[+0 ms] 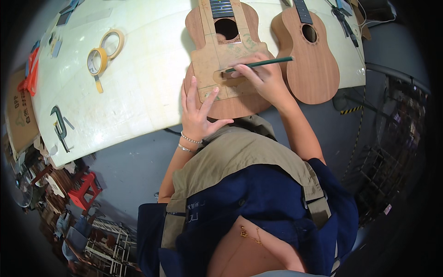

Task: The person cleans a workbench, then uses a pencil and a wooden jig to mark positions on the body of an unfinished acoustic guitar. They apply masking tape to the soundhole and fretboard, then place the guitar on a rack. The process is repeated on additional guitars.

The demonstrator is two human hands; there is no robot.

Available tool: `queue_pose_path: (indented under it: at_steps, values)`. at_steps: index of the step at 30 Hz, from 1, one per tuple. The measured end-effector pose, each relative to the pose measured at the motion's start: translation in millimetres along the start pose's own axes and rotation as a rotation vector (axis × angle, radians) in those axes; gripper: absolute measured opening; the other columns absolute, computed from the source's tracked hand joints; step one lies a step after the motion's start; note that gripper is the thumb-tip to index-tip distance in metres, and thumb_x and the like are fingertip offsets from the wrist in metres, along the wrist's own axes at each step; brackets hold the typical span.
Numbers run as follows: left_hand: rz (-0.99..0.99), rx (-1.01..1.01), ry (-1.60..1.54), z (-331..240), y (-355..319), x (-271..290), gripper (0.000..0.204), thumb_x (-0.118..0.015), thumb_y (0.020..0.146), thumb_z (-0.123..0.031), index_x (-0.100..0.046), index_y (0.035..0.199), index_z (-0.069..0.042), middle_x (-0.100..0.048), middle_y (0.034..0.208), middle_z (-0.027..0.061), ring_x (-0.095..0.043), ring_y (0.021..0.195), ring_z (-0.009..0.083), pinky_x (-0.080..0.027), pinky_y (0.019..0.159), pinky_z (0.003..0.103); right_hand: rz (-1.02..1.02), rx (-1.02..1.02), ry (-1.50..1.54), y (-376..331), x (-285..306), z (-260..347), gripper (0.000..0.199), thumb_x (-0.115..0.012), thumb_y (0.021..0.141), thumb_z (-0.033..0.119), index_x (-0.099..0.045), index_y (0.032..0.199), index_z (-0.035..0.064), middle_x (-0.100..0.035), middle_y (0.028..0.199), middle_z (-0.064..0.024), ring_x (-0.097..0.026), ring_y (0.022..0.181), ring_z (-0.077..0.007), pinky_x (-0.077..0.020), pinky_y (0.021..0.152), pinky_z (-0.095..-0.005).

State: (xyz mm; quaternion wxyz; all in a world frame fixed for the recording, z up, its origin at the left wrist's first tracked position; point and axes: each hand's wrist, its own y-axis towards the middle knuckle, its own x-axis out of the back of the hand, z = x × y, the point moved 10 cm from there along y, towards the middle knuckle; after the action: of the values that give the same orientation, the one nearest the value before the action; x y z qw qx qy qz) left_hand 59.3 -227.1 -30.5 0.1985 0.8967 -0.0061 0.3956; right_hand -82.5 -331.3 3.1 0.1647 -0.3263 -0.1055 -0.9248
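Note:
A small wooden guitar body (pixel 233 107) lies on the white worktable (pixel 138 87), with a flat cardboard template (pixel 217 57) laid over its top. My left hand (pixel 197 113) presses flat, fingers spread, on the lower left of the template and body. My right hand (pixel 262 77) holds a green pencil (pixel 265 62) whose tip meets a slot in the template near the middle of the body. A round sound hole (pixel 226 28) shows above the template.
A second small guitar (pixel 310 55) lies to the right on the table. Two rolls of masking tape (pixel 104 53) sit at the left, with a green clamp (pixel 60 127) near the front edge. A red stool (pixel 84 190) and metal racks stand on the floor below.

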Motion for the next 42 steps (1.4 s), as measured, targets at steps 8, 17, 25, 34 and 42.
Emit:
queue_pose_path:
  at_steps: [8,17,25,34,42]
  values:
    - [-0.001,-0.020,-0.048,3.0,2.0,-0.9,0.101,-0.077,0.056,-0.059,-0.042,0.136,-0.009,-0.026,0.144,0.0256,-0.031,0.128,0.0451,-0.030,0.104,0.052,-0.339,-0.198,-0.305,-13.6,44.6,-48.2,0.026,-0.074,0.073,0.020,-0.055,0.073,0.0025,-0.056,0.068,-0.0138,-0.054,0.064,-0.0290,-0.0437,0.060,-0.0370]
    - [0.073,0.000,0.107,16.4,12.0,12.8,0.106,-0.065,0.066,-0.068,-0.031,0.139,0.001,-0.030,0.144,0.0232,-0.032,0.130,0.0396,-0.028,0.106,0.045,-0.526,-0.221,1.094,10.8,92.7,-85.1,0.030,-0.070,0.078,0.002,-0.044,0.068,0.0102,-0.053,0.071,0.0034,-0.051,0.069,-0.0060,-0.0451,0.062,-0.0223]
    - [-0.316,0.295,0.077,-11.4,25.4,47.9,0.090,-0.043,0.086,-0.063,-0.021,0.141,0.005,-0.041,0.137,0.0238,-0.036,0.130,0.0350,-0.024,0.109,0.045,-0.833,-0.226,0.746,-190.4,369.9,-246.6,0.036,-0.064,0.083,-0.001,-0.035,0.068,0.0140,-0.051,0.073,0.0033,-0.044,0.069,-0.0018,-0.0361,0.063,-0.0149]
    - [-0.256,0.192,0.156,-125.8,101.9,-28.0,0.080,-0.047,0.090,-0.051,-0.021,0.141,0.004,-0.037,0.139,0.0220,-0.035,0.130,0.0340,-0.024,0.109,0.042,-0.992,-0.435,0.723,-283.8,394.3,-435.9,0.036,-0.063,0.085,-0.001,-0.034,0.069,0.0129,-0.053,0.076,0.0019,-0.044,0.070,-0.0034,-0.0372,0.066,-0.0161]
    - [-0.274,0.261,0.218,-163.7,102.4,-44.6,0.072,-0.046,0.092,-0.044,-0.025,0.141,0.004,-0.038,0.139,0.0217,-0.036,0.130,0.0333,-0.024,0.109,0.042,-0.675,-0.239,-0.565,-164.1,409.2,-384.4,0.014,-0.066,0.075,0.006,-0.052,0.077,0.0050,-0.063,0.106,-0.0155,-0.055,0.103,-0.0351,-0.0439,0.087,-0.0397]
